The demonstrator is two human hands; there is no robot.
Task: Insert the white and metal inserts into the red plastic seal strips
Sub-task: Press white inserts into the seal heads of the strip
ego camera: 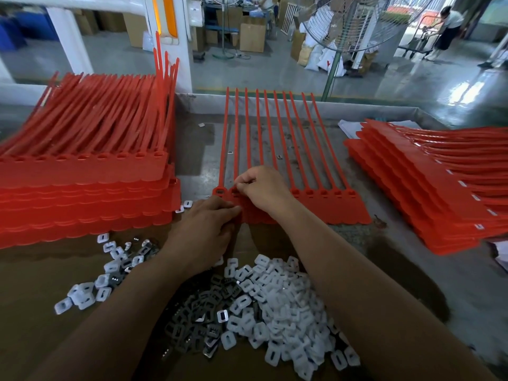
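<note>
A red seal strip set [343,207] with several long tails lies flat at the table's middle. My right hand [261,188] has its fingers curled over the second socket from the left and pinches something small there; the insert itself is hidden. My left hand [206,224] rests on the set's lower left edge, fingertips pinched against the red tab. The leftmost socket [220,191] holds an insert. A heap of white inserts [288,298] and dark metal inserts [198,320] lies near me, between my forearms.
A tall stack of red strip sets [82,188] stands at the left. Another stack with white inserts fitted [439,193] fans out at the right. Loose inserts [110,262] scatter on the left. A fan [354,26] and boxes stand beyond the table.
</note>
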